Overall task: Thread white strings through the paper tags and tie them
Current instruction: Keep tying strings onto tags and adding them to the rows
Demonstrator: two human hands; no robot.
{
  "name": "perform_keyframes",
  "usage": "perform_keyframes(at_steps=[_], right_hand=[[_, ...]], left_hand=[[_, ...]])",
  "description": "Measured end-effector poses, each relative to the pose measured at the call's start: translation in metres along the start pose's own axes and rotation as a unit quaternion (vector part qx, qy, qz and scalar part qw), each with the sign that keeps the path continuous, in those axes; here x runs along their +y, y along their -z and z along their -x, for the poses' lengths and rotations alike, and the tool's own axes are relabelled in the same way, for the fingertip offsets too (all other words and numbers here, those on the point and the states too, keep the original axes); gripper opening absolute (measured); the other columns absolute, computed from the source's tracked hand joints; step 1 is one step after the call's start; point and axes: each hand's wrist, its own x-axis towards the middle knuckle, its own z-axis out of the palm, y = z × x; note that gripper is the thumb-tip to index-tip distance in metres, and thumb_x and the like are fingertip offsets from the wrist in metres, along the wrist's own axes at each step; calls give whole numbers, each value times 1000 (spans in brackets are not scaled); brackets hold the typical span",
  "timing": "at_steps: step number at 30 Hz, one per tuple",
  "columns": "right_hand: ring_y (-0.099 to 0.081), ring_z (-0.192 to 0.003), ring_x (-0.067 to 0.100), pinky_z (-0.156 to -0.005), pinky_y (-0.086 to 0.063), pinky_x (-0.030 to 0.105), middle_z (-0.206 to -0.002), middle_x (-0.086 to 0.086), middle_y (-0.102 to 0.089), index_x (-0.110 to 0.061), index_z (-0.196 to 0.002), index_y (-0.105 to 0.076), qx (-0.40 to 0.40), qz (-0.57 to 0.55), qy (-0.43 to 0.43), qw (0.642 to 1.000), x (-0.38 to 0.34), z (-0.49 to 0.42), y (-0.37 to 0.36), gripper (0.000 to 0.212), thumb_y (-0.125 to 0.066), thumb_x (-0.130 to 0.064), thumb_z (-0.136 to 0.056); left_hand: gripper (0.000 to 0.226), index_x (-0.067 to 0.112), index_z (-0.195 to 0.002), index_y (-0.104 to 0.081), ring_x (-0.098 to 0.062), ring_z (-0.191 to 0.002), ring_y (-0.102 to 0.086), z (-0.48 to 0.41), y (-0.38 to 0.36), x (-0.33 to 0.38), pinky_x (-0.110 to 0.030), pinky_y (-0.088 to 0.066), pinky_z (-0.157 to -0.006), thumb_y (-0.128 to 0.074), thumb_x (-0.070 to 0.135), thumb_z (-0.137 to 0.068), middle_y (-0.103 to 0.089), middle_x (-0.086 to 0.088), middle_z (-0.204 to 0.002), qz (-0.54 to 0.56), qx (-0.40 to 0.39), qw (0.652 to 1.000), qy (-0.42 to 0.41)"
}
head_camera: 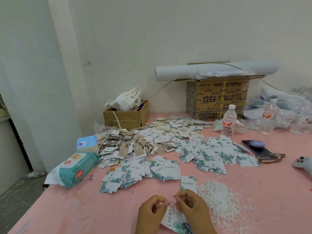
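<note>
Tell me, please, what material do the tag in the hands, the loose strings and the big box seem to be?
Tag: thin matte card, likely paper, printed with leaves.
Strings: white cord, perhaps cotton or waxed; too fine to tell.
Big box: brown corrugated cardboard, printed, with folded flaps.

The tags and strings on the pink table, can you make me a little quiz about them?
1. True or false: the loose white strings lie to the right of both hands.
2. What do the left hand and right hand pinch between them?
3. Which sits nearest the wet wipes pack: A) phone, B) blue tissue box, C) water bottle?

Key: 1 true; 2 a white string on a leaf-printed tag; 3 B.
</note>
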Motion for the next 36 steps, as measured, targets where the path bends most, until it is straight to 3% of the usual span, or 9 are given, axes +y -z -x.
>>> perform_keyframes(at_steps=[7, 13, 19, 32, 36], right_hand=[[-66, -65, 18, -65, -54, 24, -72, 11, -71, -12, -80, -73, -21, -40, -3, 999, -3, 0, 2, 15, -77, 1, -75], [-65, -67, 16, -66, -53, 23, -73, 11, -71, -8, -76, -71, -31, -28, 7, 999, -7, 2, 2, 13, -80, 1, -71], [-66, -68, 15, -66, -52, 21, -73, 9, -72, -14, -74, -75, -42, -16, -8, 999, -9, 2, 2, 15, -79, 1, -72], [-66, -66, 10, -62, -50, 18, -72, 7, -74, -20, -72, -79, -56, -21, -34, 998, -14, 3, 3, 16, -80, -4, -72], [-64, -64, 14, -63, -51, 23, -69, 11, -72, -16, -71, -77, -48, -23, -38, 998, -12, 4, 3, 13, -81, -4, -71]], left_hand=[[13, 17, -69, -73, -6, -47, -25, 2, 1, 2, -18, -25, -50, -76, 11, -81, -24, 9, -46, -19, 1, 1000, -11], [20, 25, -64, -73, -9, -48, -27, 2, 1, 5, -20, -25, -52, -78, 13, -80, -24, 7, -50, -7, -7, 1000, 4], [21, 28, -64, -74, -5, -45, -28, 3, 1, 4, -14, -24, -50, -79, 14, -79, -25, 9, -48, 3, -21, 1000, 8], [17, 26, -63, -74, -7, -47, -22, 0, 2, 1, -19, -22, -51, -81, 19, -77, -23, 8, -44, -9, -29, 1000, 4], [20, 28, -62, -73, -8, -47, -21, 0, 2, 1, -19, -21, -50, -81, 19, -78, -23, 7, -44, -7, -31, 999, 3]])
